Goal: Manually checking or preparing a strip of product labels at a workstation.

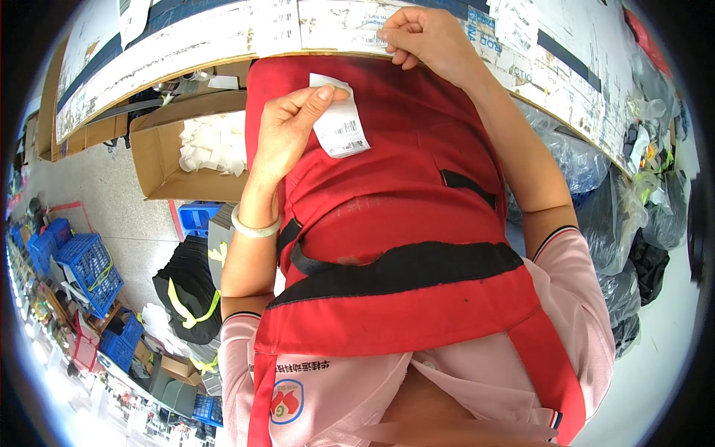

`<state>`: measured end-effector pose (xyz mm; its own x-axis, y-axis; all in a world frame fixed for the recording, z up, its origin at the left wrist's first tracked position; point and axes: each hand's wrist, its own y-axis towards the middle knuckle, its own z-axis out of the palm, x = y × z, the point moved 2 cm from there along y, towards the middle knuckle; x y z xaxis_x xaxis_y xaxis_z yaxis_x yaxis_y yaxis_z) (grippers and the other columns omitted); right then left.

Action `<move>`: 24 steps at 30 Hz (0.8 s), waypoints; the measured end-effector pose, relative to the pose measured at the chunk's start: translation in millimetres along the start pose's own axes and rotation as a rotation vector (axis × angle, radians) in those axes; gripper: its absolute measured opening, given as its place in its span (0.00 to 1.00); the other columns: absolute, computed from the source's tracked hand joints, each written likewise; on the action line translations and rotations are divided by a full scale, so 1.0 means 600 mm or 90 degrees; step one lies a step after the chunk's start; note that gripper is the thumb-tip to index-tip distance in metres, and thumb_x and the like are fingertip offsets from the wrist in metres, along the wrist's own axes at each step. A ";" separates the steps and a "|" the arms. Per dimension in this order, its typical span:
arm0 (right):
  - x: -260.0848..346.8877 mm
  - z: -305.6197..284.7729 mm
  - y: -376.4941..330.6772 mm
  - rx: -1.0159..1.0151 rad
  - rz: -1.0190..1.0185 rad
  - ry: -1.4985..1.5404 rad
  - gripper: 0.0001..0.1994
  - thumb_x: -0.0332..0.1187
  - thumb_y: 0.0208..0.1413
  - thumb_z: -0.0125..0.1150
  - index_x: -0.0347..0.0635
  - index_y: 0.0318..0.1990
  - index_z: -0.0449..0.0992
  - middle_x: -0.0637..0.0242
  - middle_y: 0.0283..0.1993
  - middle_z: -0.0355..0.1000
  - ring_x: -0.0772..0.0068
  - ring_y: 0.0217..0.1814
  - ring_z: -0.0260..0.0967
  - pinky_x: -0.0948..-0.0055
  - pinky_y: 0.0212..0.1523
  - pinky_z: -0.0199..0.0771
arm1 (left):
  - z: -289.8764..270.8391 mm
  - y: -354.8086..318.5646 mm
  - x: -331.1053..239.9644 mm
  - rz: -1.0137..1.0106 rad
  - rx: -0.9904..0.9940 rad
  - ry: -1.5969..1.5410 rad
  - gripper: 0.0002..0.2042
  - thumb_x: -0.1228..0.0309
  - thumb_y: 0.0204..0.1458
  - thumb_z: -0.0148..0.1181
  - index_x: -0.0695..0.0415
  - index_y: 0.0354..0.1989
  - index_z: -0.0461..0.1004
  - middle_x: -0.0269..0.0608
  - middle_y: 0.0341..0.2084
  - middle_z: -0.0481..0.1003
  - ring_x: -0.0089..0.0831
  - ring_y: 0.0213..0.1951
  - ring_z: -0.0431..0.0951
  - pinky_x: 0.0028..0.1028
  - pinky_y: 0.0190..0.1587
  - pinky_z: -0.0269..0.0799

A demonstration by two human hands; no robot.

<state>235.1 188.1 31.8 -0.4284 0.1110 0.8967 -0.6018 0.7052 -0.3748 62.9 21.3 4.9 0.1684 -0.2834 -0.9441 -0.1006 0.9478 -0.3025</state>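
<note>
Between the thumb and fingers of my left hand (302, 115) is a white label sheet (341, 132) with printed barcodes. The sheet hangs in front of my red apron (406, 160). My right hand (432, 46) is at the front edge of the worktable (339, 33), its thumb and index finger pinched together and the other fingers curled. Whatever its fingertips hold, if anything, is too small to make out. Behind those fingertips, white printed labels are stuck along the table edge. A pale bangle circles my left wrist.
Below the table at left stands an open cardboard box (167, 160) with white paper scraps (214, 143). Farther left are blue plastic crates (91, 272) and a stack of black items (186, 287) tied with yellow-green strips. Clear plastic bags (607, 223) of dark goods crowd the right.
</note>
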 end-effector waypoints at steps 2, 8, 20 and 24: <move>0.001 0.001 -0.002 -0.007 -0.009 0.000 0.08 0.30 0.57 0.57 0.32 0.33 0.74 0.65 0.24 0.72 0.79 0.22 0.70 0.81 0.22 0.72 | 0.001 0.000 0.000 -0.008 0.004 -0.009 0.15 0.63 0.59 0.55 0.64 0.40 0.79 0.39 0.34 0.80 0.21 0.38 0.75 0.22 0.45 0.70; 0.002 0.020 -0.005 -0.045 -0.041 -0.110 0.09 0.32 0.57 0.58 0.34 0.35 0.75 0.68 0.25 0.72 0.81 0.24 0.69 0.83 0.24 0.72 | 0.002 -0.001 0.002 -0.010 -0.001 -0.014 0.15 0.63 0.59 0.55 0.64 0.40 0.79 0.39 0.35 0.80 0.21 0.38 0.75 0.22 0.45 0.70; -0.009 -0.043 -0.067 -0.127 -0.099 0.012 0.08 0.33 0.57 0.58 0.36 0.37 0.76 0.70 0.27 0.72 0.84 0.25 0.69 0.84 0.25 0.70 | -0.014 -0.016 -0.005 -0.078 0.037 -0.110 0.13 0.67 0.59 0.53 0.61 0.48 0.75 0.33 0.28 0.77 0.15 0.26 0.72 0.17 0.29 0.68; -0.062 -0.172 -0.096 -0.323 -0.093 -0.043 0.08 0.33 0.54 0.61 0.38 0.37 0.77 0.70 0.26 0.72 0.82 0.25 0.69 0.82 0.26 0.70 | -0.013 -0.027 -0.005 -0.099 0.012 -0.116 0.13 0.75 0.54 0.59 0.59 0.48 0.75 0.29 0.23 0.76 0.11 0.19 0.68 0.14 0.19 0.63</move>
<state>355.2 215.8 44.6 -0.4172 -0.0478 0.9076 -0.2648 0.9617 -0.0711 56.3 5.8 11.3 0.3545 -0.3973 -0.8465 -0.0414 0.8977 -0.4387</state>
